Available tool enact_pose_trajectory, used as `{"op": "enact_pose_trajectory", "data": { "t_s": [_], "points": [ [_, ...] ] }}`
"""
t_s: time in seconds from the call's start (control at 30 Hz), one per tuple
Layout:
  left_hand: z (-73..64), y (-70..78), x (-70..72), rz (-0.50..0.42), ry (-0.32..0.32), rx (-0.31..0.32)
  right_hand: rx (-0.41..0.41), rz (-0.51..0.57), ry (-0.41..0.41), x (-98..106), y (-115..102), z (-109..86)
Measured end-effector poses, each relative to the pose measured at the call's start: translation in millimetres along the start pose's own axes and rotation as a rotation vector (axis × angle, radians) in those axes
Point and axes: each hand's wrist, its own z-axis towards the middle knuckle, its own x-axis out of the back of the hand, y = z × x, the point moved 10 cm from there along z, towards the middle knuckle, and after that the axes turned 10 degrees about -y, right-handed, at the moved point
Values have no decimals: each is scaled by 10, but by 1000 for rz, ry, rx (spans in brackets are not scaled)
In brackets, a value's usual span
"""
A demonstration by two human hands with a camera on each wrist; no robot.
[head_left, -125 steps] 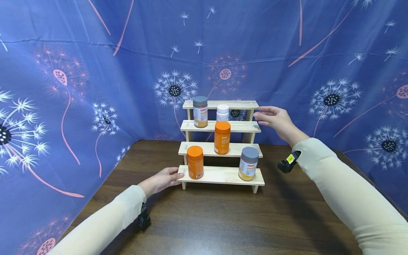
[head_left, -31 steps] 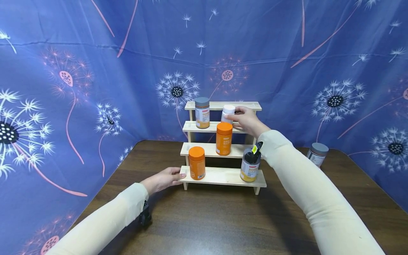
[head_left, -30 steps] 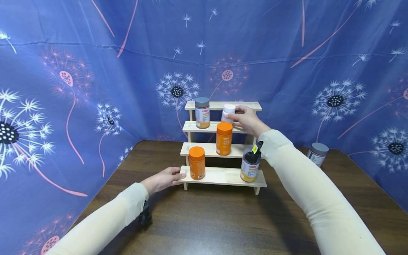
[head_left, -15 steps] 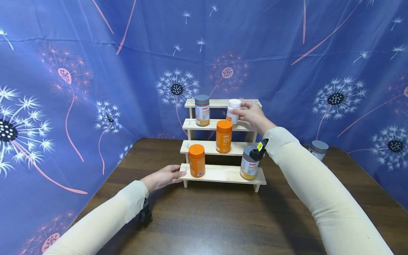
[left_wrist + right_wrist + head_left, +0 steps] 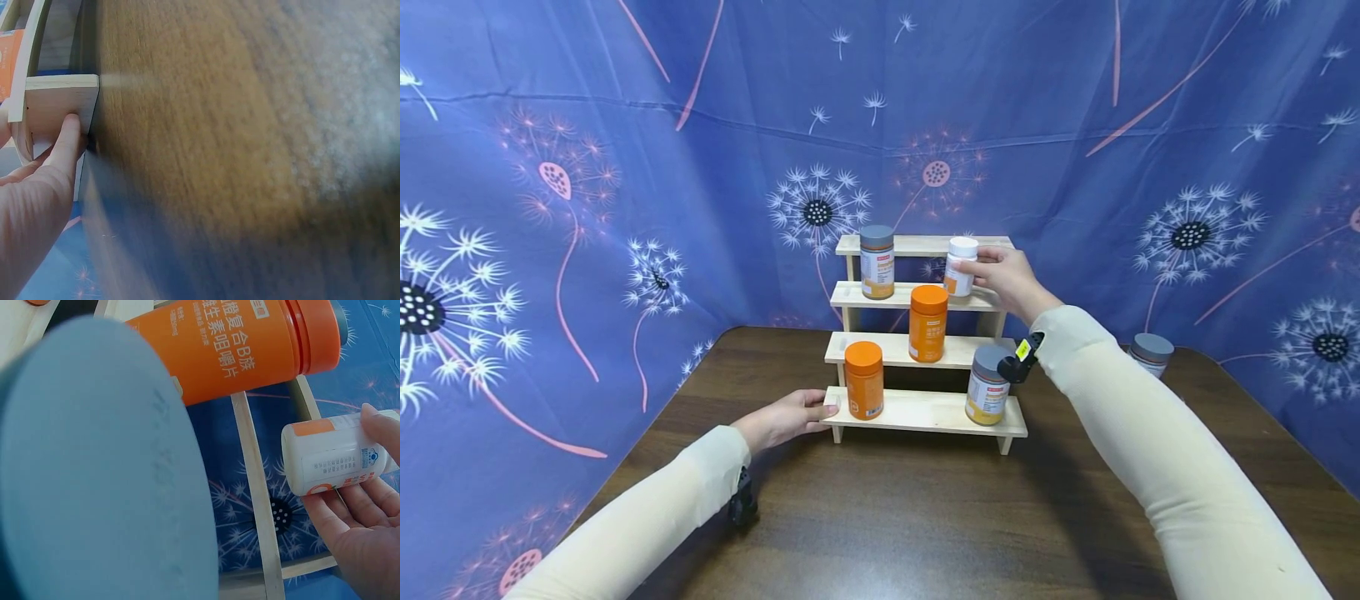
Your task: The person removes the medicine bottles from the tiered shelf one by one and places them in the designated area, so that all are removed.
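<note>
My right hand [image 5: 1009, 279] pinches a small white pill bottle [image 5: 961, 267] with a white cap at the second-highest tier of a wooden step shelf [image 5: 921, 345]. In the right wrist view the thumb and fingers are on opposite sides of the white bottle [image 5: 9, 62]'s orange-printed neighbour's tier. My left hand [image 5: 786, 419] grips the left end of the lowest tier, thumb on top and fingers below. Beside it stands an orange bottle [image 5: 864, 381]. Another orange bottle [image 5: 928, 323] is one tier up, and a grey-capped bottle [image 5: 877, 262] stands left of the white one.
A second grey-capped bottle [image 5: 987, 386] stands at the lowest tier's right end, below my right wrist. On the table [image 5: 880, 517] to the right, another grey-capped bottle [image 5: 1150, 354] is partly hidden by my sleeve. A blue dandelion cloth [image 5: 1037, 150] hangs behind.
The right hand, first empty beside the shelf's right end, now holds the white bottle and has shifted it right along its tier. A grey-capped bottle has come into view at right. Left hand unchanged.
</note>
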Motion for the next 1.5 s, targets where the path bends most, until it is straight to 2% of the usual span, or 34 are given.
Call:
{"op": "enact_pose_trajectory", "data": {
  "t_s": [0.5,0.73,0.93,1.07,1.3,1.5],
  "points": [
    [5,-9,4,19,8,-8,0,-44,37,197,41,-102],
    [1,-37,33,7,38,12,10,-9,71,271,104,-141],
    [5,-29,17,14,19,9,8,-17,97,341,159,-177],
    [9,1,-6,22,1,-17,7,-21,119,414,180,-189],
    [28,34,-20,25,9,-70,9,-16,129,499,235,-207],
    [-19,64,-41,35,-45,-108,10,-17,142,530,286,-224]
  ]
}}
